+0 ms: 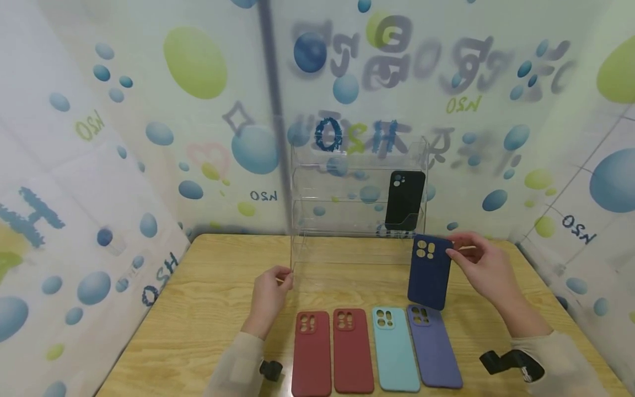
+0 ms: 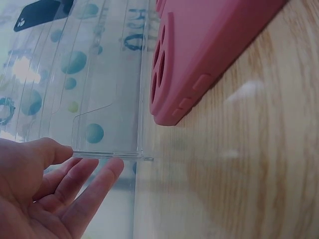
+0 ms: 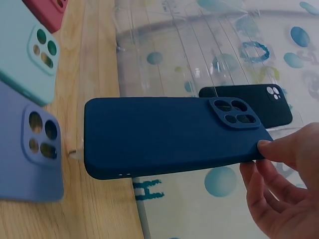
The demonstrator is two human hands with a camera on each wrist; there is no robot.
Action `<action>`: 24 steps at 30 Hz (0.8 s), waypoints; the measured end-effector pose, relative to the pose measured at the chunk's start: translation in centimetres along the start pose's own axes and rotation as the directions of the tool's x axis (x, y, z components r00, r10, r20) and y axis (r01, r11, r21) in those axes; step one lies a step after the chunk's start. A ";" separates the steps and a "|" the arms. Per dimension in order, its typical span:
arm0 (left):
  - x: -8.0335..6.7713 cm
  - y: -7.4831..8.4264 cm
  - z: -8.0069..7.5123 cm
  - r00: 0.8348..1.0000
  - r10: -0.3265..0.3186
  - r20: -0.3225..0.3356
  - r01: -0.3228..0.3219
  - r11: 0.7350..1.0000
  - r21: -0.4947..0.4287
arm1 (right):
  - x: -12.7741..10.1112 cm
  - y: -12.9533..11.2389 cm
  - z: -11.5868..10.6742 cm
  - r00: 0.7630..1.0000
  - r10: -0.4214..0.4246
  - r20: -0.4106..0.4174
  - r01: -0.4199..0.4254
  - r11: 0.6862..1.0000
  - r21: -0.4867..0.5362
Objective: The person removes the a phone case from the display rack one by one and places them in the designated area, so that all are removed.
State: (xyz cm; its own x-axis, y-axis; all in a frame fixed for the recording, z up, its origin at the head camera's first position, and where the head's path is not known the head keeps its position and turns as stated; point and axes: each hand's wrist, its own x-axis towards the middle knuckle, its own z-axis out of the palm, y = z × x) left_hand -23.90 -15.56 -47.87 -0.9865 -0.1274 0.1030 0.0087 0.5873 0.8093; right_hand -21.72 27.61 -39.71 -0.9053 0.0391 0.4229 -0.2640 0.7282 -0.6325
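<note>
My right hand (image 1: 488, 270) pinches a navy blue phone case (image 1: 429, 273) by its upper right corner, thumb in front and fingers behind. The case is upright in front of the right end of a clear tiered display rack (image 1: 359, 231). In the right wrist view, the navy case (image 3: 159, 134) overlaps a black phone case (image 3: 246, 102) that stands on the rack. With thumb and fingertips, my left hand (image 1: 270, 298) holds the rack's left side edge. The left wrist view shows that hand (image 2: 60, 194) at the clear side panel.
Phone cases lie in a row at the front of the wooden table (image 1: 198, 331): two red ones (image 1: 311, 355), a light turquoise one (image 1: 397, 353) and a lavender one (image 1: 436, 350). A patterned curtain (image 1: 238, 209) hangs close behind the rack.
</note>
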 end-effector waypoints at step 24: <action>0.1 0.0 0.1 1.000 -0.004 -0.006 0.004 1.000 0.004 | -2.9 6.0 -4.7 0.973 0.163 0.165 -0.141 0.981 -0.137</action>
State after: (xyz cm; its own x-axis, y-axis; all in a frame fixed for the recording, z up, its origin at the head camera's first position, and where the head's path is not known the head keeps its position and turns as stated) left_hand -24.03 -15.47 -47.92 -0.9856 -0.1339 0.1033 0.0045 0.5899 0.8075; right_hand -19.11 35.09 -41.70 -0.9786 0.0433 0.2011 -0.0859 0.8021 -0.5910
